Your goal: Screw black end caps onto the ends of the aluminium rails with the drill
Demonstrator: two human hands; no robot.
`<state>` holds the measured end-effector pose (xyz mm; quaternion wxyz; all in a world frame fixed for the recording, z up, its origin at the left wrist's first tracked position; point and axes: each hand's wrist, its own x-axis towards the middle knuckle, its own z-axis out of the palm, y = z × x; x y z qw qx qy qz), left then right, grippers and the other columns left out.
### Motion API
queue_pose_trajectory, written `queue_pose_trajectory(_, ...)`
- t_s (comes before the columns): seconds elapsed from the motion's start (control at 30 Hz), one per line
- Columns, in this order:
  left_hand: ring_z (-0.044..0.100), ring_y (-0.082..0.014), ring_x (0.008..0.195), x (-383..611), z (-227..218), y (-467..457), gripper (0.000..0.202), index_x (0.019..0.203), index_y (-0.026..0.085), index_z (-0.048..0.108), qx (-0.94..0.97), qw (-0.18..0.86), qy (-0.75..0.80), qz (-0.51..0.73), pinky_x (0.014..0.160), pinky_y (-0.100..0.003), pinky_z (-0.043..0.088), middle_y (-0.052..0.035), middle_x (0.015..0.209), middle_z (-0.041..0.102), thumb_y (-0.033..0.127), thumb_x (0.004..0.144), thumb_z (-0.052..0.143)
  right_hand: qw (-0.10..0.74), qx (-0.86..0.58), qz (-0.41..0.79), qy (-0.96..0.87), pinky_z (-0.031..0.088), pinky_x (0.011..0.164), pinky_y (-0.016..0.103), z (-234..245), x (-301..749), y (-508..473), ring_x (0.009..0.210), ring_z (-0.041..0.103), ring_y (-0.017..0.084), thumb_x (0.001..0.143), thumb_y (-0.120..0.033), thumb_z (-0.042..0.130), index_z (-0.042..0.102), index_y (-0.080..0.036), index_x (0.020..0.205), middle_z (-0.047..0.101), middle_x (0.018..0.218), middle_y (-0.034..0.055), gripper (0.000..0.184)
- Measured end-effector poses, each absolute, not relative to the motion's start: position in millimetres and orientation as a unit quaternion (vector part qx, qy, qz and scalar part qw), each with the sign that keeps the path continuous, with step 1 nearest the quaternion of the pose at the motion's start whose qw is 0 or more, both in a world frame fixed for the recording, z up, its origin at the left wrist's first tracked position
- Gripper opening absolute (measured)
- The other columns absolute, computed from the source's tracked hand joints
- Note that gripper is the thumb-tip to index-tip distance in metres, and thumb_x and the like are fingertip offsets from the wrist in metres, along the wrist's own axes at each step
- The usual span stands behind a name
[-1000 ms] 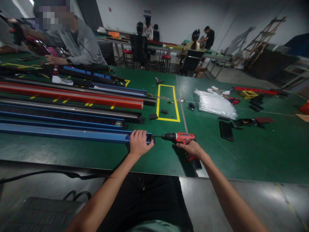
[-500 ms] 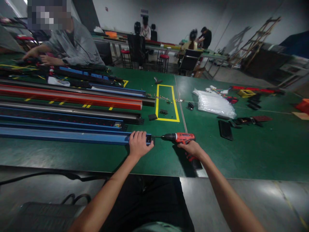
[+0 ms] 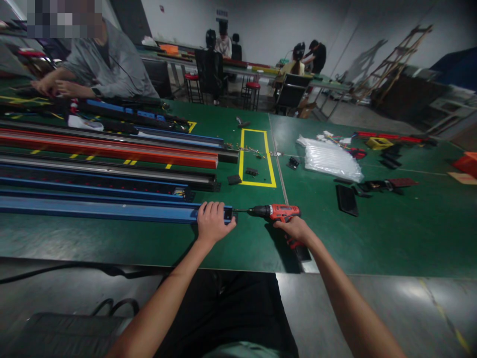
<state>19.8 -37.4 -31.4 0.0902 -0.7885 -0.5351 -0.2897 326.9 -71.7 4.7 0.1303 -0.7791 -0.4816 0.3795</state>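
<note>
Red cordless drill unmoved in the closed right hand, its bit against the end of the long blue rail, which the left hand still clamps.

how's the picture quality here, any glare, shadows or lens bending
Head view: dim light; the wide lens bows the table edge; the drill in the right hand throws a dark shadow toward the person; a pale sheen lies on the grey floor at lower right; the left hand on the blue rail is sharp, the far people soft.
</note>
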Motion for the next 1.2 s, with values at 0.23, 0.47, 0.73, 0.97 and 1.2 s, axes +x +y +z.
queue_pose_trajectory(0.23,0.061,-0.0351,0.102,19.7,-31.8,-37.1,0.049,0.110,0.009,0.068,-0.788,0.095,-0.534,-0.290,0.103,-0.052,0.039,-0.0191,0.107,0.070,0.050,0.085,0.056,0.131,-0.773,0.377,-0.494,0.046,0.048,0.023,4.6,327.8,-72.3,0.051,0.062,0.015,0.074,-0.047,0.072,0.066,-0.017,0.071,0.066,0.059,0.0028,0.030)
queue_pose_trajectory(0.47,0.061,-0.0353,0.102,19.2,-33.1,-36.8,0.049,0.111,0.010,0.068,-0.789,0.095,-0.535,-0.287,0.104,-0.052,0.038,-0.0185,0.107,0.070,0.050,0.084,0.057,0.139,-0.774,0.370,-0.495,0.045,0.046,0.022,4.0,327.0,-73.2,0.050,0.062,0.015,0.075,-0.045,0.072,0.066,-0.017,0.070,0.065,0.058,0.0023,0.029)
queue_pose_trajectory(0.73,0.061,-0.0355,0.102,18.6,-31.8,-37.1,0.048,0.110,0.011,0.068,-0.789,0.094,-0.533,-0.290,0.103,-0.052,0.039,-0.0183,0.107,0.069,0.050,0.085,0.057,0.131,-0.774,0.367,-0.499,0.045,0.047,0.023,5.4,327.2,-73.0,0.051,0.062,0.015,0.074,-0.047,0.072,0.066,-0.017,0.070,0.066,0.059,0.0028,0.030)
queue_pose_trajectory(0.97,0.061,-0.0355,0.103,19.2,-30.7,-37.8,0.047,0.111,0.012,0.068,-0.789,0.089,-0.533,-0.292,0.103,-0.053,0.039,-0.0182,0.108,0.070,0.049,0.085,0.057,0.134,-0.769,0.371,-0.504,0.046,0.048,0.024,4.8,328.3,-73.7,0.052,0.063,0.016,0.074,-0.048,0.071,0.069,-0.017,0.073,0.067,0.062,0.0035,0.031)
queue_pose_trajectory(1.2,0.061,-0.0362,0.103,18.8,-31.5,-37.7,0.048,0.113,0.013,0.068,-0.788,0.077,-0.532,-0.298,0.102,-0.055,0.039,-0.0186,0.108,0.070,0.049,0.084,0.057,0.132,-0.771,0.378,-0.496,0.045,0.048,0.023,-0.3,330.4,-72.8,0.052,0.062,0.015,0.075,-0.049,0.071,0.068,-0.017,0.072,0.066,0.060,0.0032,0.032)
